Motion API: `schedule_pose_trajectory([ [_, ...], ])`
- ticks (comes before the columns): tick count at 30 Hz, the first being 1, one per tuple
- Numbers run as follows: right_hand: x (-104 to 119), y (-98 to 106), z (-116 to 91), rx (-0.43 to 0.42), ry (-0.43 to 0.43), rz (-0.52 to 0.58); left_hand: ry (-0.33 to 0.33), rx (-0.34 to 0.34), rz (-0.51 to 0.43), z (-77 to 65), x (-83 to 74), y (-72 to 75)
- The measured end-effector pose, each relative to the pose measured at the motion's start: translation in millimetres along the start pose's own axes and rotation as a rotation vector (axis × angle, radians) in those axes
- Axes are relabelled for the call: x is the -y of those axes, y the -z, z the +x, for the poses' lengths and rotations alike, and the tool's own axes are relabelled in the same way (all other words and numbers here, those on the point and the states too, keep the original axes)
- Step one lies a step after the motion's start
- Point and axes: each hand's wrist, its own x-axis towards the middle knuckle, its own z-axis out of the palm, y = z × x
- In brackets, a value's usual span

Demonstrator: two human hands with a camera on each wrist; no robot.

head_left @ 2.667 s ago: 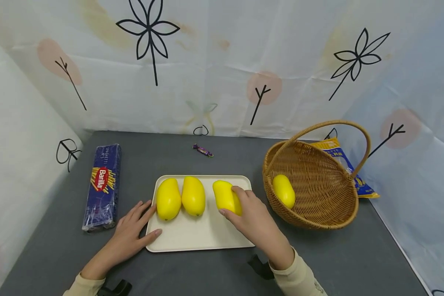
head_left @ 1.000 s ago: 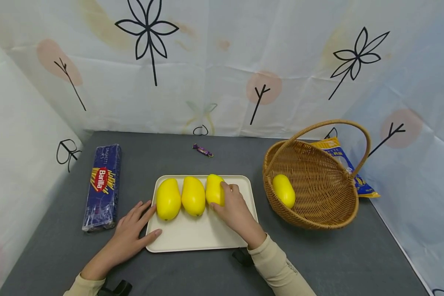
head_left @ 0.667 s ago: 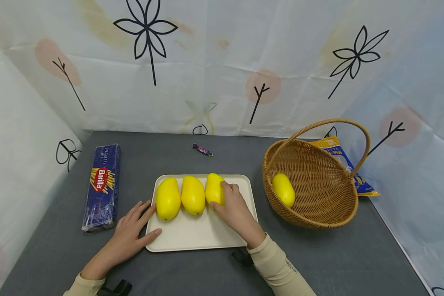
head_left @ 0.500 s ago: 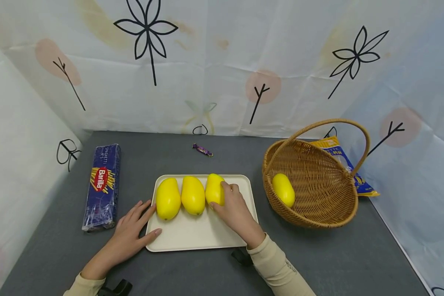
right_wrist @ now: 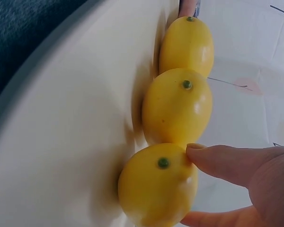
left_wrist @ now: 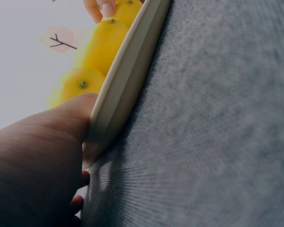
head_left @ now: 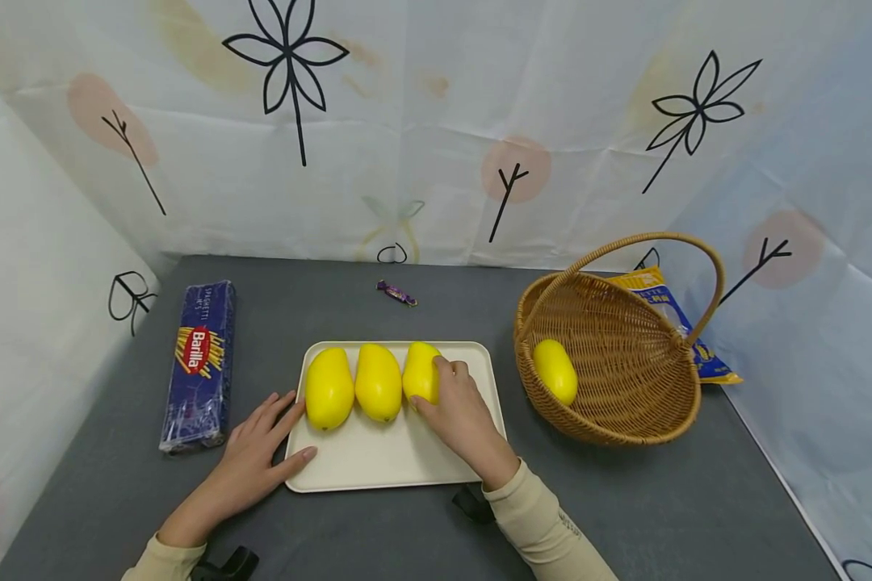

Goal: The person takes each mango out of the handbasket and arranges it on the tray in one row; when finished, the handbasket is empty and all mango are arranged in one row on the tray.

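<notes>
Three yellow mangoes stand in a row on a cream tray point(head_left: 378, 464) in the head view. My right hand point(head_left: 465, 420) holds the right mango point(head_left: 419, 373) between thumb and fingers; the hand covers its right side. In the right wrist view, that mango point(right_wrist: 154, 187) sits right beside the middle mango point(right_wrist: 177, 106), its green stem spot facing the camera. Further left is the third mango point(head_left: 329, 389). My left hand point(head_left: 250, 452) rests at the tray's left edge with fingers spread, the thumb lying over the rim. The left wrist view shows that thumb at the tray wall point(left_wrist: 120, 90).
A wicker basket point(head_left: 625, 363) with a tall handle stands right of the tray, one yellow mango point(head_left: 555, 372) inside. Behind it leans a blue and yellow bag point(head_left: 708, 363). A blue spaghetti pack point(head_left: 198, 367) lies left, and a purple wrapped candy point(head_left: 396, 293) lies behind the tray.
My right hand has shifted the right mango leftward, up beside the middle one, and straightened it. Over the last second it has stayed there. The left hand has kept its place.
</notes>
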Motion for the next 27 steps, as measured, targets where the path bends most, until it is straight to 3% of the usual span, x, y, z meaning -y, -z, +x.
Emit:
schedule_pose_trajectory([
  [9,0.6,1.5,-1.8,-0.005,-0.008,-0.033,0.001,0.001,0.009,0.8,0.1,0.8],
  [14,3.0,15.2,-8.4,-0.005,-0.019,-0.072,0.004,0.000,0.011,1.0,0.8,-0.8],
  [20,4.3,56.8,-25.2,-0.036,0.002,-0.085,0.004,-0.005,0.011,0.7,0.8,-1.2],
  [27,-11.7,123.5,-38.5,-0.027,0.006,-0.140,0.004,-0.009,0.011,0.1,1.1,-1.2],
])
